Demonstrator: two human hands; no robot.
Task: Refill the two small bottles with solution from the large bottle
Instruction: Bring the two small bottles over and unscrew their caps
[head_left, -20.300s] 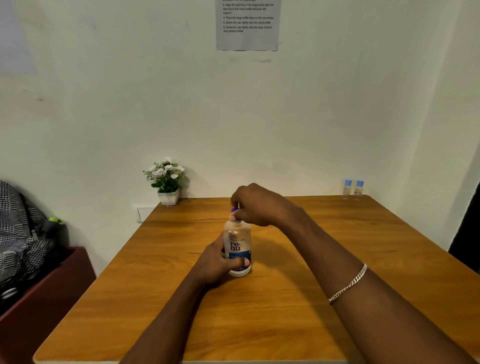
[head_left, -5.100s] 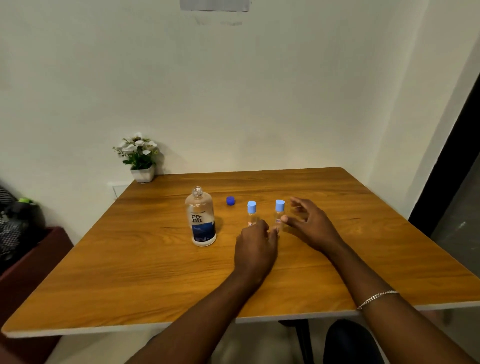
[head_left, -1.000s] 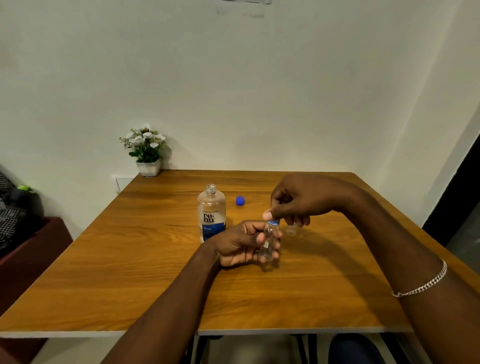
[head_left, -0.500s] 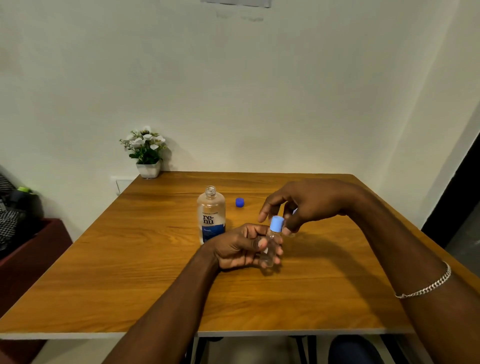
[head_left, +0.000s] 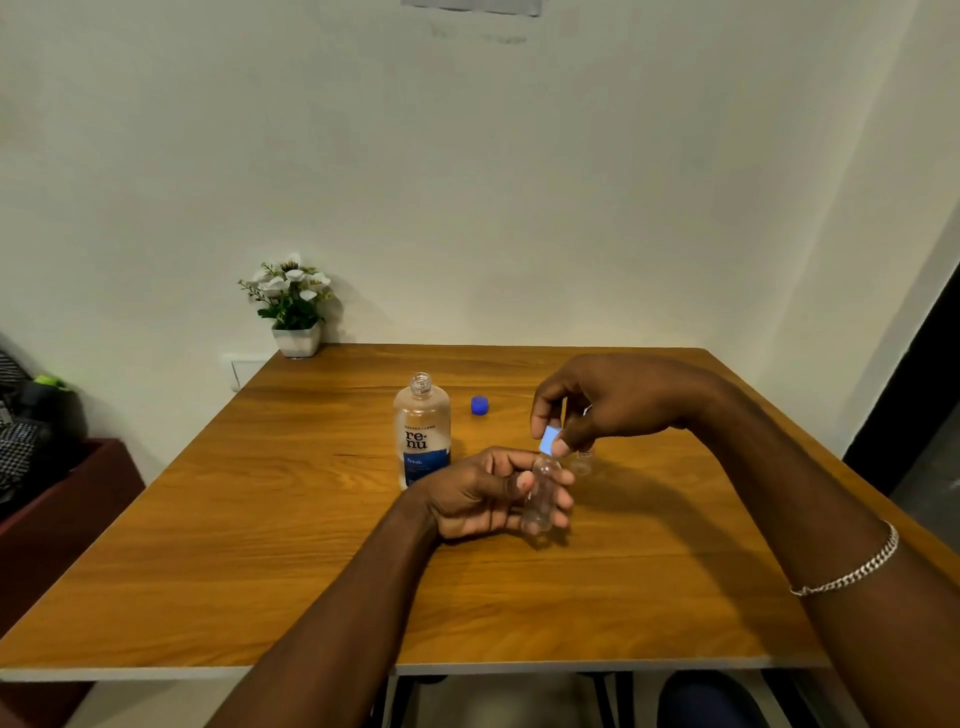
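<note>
The wooden table (head_left: 260, 571) carries an uncapped renu solution bottle (head_left: 422, 431), upright near its middle. Just right of that bottle lies a dark blue cap (head_left: 480, 405), farther right stands a small open bottle (head_left: 582, 462), and far behind-left a white pot of flowers (head_left: 295, 317)

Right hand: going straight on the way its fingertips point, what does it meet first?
The neck of the small clear plastic bottle held by the left hand, directly under the right hand and its light blue cap; whether cap and neck touch is unclear.
</note>
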